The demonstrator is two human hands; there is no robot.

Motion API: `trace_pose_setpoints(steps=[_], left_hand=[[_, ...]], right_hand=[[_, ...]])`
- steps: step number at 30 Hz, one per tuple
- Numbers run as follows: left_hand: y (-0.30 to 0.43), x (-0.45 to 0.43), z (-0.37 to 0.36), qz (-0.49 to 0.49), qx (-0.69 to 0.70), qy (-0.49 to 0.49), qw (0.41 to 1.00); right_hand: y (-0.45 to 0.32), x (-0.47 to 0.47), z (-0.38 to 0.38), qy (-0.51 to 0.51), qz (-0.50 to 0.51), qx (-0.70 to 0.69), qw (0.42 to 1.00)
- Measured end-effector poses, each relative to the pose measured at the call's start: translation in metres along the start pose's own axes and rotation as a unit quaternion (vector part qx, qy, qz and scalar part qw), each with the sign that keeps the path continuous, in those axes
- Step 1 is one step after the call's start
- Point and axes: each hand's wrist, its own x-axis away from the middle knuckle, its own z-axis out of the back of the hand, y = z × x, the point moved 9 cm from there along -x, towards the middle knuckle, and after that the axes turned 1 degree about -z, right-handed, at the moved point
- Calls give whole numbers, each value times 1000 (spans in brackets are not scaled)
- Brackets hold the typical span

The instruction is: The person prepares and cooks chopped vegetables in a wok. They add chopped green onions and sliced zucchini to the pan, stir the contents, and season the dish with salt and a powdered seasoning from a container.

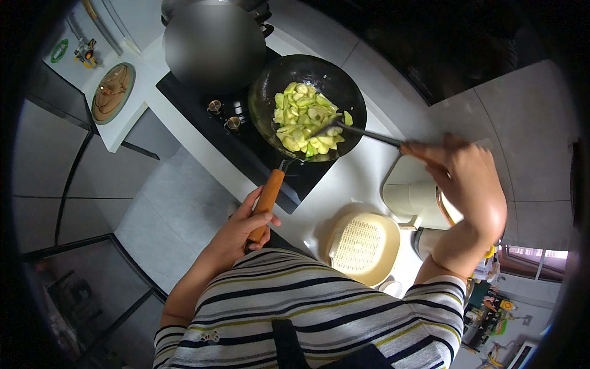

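Note:
A black wok [262, 92] sits on the near right part of a black glass gas cooktop [184, 92], with pale green vegetable slices [304, 110] heaped in it. My left hand [256, 221] is closed around the wok's wooden handle [269, 196]. In my right hand [465, 170] is a spatula [371, 134] with a wooden grip and a dark shaft. Its blade rests among the slices on the right side of the heap, and the slices partly hide it. The right hand is slightly blurred.
A cream basin with a slotted colander [359, 244] stands on the white counter, near a cream appliance [405, 198]. A blurred round area covers the cooktop's far left. A round board or lid [113, 94] lies at the left counter end. The tiled wall rises behind the wok.

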Motion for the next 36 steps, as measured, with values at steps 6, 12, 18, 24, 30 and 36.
trace_pose_setpoints(steps=[6,12,18,24,30,36], left_hand=[[1,1,0,3,0,17,1000],[2,0,0,-4,-12,8,1000],[3,3,1,-8,-5,12,1000],[-3,-2,0,-1,9,5,1000],[-3,-2,2,2,23,0,1000],[-2,2,3,-2,4,14,1000]], right_hand=[[-7,-9,-75,-22,-20,12,999],[1,-37,-105,25,-78,-39,996],[67,-30,-73,20,-170,-127,977],[117,-82,-239,-144,-236,-539,796],[74,-72,-199,-4,-81,-401,912],[64,-85,-109,47,-99,-177,978]])
